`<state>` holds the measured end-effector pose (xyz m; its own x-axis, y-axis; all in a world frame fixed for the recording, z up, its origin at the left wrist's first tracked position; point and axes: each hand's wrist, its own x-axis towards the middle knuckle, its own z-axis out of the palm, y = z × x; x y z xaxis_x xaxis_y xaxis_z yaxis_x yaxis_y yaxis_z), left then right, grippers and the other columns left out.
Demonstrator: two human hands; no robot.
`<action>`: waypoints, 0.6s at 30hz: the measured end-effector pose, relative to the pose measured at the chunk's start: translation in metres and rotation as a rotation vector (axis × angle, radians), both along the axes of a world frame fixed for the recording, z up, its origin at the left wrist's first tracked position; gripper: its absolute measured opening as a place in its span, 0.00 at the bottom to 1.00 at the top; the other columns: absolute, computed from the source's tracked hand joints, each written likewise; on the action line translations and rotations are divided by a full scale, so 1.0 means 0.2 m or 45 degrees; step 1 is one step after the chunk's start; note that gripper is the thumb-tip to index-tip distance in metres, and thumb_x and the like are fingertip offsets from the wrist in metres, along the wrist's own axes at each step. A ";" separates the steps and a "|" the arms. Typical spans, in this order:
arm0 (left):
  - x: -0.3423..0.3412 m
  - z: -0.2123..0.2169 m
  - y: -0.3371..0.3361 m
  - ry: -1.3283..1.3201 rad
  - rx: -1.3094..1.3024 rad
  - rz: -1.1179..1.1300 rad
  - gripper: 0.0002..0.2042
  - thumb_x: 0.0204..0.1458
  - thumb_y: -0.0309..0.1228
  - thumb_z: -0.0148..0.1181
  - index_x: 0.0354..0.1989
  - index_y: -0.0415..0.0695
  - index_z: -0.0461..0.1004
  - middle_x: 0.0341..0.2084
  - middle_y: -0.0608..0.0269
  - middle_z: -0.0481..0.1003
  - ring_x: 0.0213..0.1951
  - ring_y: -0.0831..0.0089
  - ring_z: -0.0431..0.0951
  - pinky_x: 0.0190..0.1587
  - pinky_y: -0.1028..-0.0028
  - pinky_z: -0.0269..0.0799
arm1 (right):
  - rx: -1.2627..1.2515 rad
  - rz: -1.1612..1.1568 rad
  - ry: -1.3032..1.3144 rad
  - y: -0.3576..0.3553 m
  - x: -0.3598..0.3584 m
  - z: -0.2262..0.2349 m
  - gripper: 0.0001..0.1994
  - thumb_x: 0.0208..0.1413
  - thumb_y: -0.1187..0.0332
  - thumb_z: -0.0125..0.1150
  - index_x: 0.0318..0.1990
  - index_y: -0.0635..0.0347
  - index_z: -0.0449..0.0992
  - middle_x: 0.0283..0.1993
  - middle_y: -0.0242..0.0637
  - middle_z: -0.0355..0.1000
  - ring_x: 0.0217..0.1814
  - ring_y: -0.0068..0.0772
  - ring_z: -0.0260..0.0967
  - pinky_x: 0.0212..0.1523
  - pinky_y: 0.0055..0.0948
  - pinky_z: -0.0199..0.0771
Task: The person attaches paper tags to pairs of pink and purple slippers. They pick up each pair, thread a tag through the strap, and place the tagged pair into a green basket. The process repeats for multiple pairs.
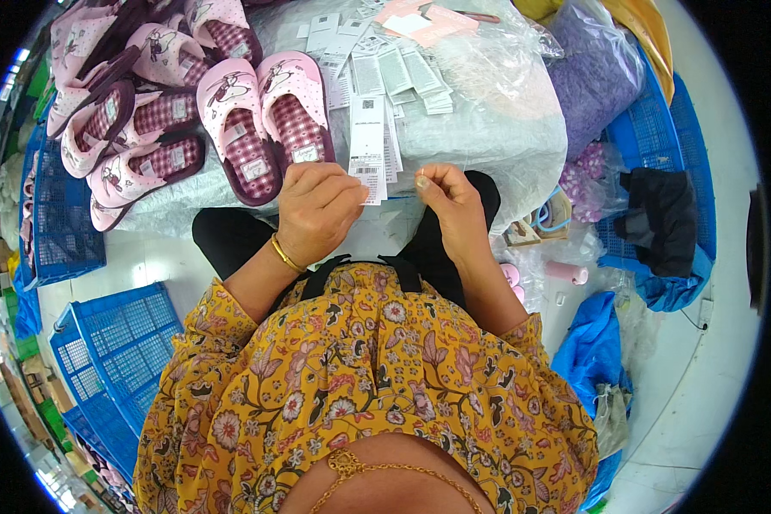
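Observation:
My left hand (pixel 321 210) is closed, knuckles up, just below a pair of pink slippers (pixel 231 128) with dark soles and checked insoles. Its fingertips lie against the edge of long white paper tags (pixel 367 141) at the table's near edge; whatever is in its grip is hidden. To the right, my right hand (pixel 454 206) is pinched, thumb against forefinger. A tiny pale bit shows at its fingertips, too small to name. Further stacks of printed tags (pixel 394 68) lie beyond the hands.
More pink slippers (pixel 150 163) are heaped at the left of the plastic-covered table (pixel 505 120). Blue crates (pixel 124 334) stand on the left, another blue crate (pixel 651 128) on the right. A bagged purple bundle (pixel 595 73) sits far right. Blue plastic sheeting (pixel 591 343) lies on the floor.

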<state>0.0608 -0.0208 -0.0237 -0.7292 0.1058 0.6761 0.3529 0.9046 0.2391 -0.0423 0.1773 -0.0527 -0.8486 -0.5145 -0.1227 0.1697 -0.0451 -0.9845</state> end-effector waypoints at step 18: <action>-0.12 -0.06 -0.09 0.128 -0.084 -0.060 0.19 0.37 0.45 0.72 0.18 0.46 0.67 0.22 0.66 0.67 0.31 0.66 0.71 0.35 0.68 0.65 | 0.314 -0.040 0.481 -0.20 -0.01 0.06 0.06 0.59 0.72 0.61 0.40 0.64 0.75 0.31 0.30 0.74 0.31 0.17 0.68 0.34 0.21 0.70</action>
<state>0.0377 -0.0383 -0.0356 -0.6512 0.1848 0.7360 0.4143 0.8992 0.1408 -0.0447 0.1366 -0.0408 -0.8723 -0.4819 0.0829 -0.2012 0.1991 -0.9591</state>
